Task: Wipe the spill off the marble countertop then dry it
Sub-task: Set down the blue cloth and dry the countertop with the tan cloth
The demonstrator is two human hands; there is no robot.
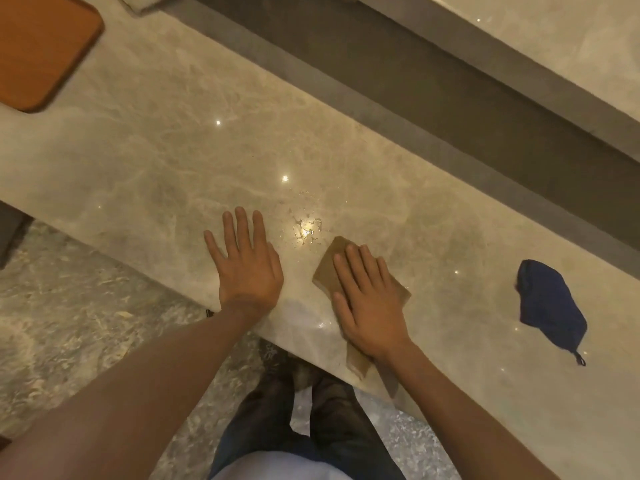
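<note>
The spill (pixel 306 227) glints as scattered wet patches just above the centre of the frame, on the marble bench (pixel 166 161), between the two hands and a little beyond their fingertips. The right hand (pixel 369 303) lies flat and open, fingers together, pressing a tan cloth (pixel 330 261) onto the stone; the cloth's upper corner pokes out toward the wet patch and its lower end hangs over the near edge. That placement reads as a wipe about to reach the liquid. The left hand (pixel 247 261) is spread palm-down on bare marble, holding nothing, likely bracing the body. A dark blue cloth (pixel 550 306) sits well apart at the right of the frame, probably kept dry for the later drying. An orange tray (pixel 38 46) lies at upper left, clear of the work
</note>
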